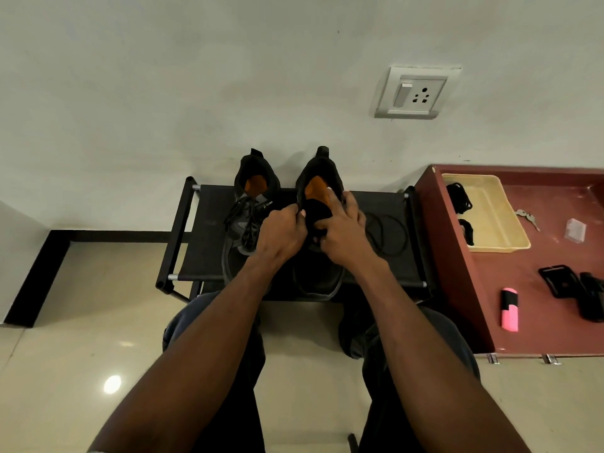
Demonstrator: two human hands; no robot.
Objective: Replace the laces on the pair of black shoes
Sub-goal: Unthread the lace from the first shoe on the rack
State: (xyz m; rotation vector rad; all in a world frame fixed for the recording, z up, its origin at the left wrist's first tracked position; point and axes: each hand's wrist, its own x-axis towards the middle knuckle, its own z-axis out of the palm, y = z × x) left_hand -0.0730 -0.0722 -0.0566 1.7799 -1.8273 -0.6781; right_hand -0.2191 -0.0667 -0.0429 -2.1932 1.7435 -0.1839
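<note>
Two black shoes with orange insoles stand side by side on a low black rack [209,253], heels toward the wall. The left shoe [243,230] still carries its dark lace. My left hand [282,232] pinches the tongue edge of the right shoe [322,188]. My right hand [340,227] grips that shoe's tongue and upper from the other side, its fingers reaching into the opening. A loose black lace [389,233] lies coiled on the rack just right of my right hand.
A maroon cabinet top [536,308] at the right holds a cream tray [490,217] with black laces in it, keys [528,217], a pink lighter-like object [510,308] and black items [575,286]. A wall socket [415,93] sits above. My knees are below the rack.
</note>
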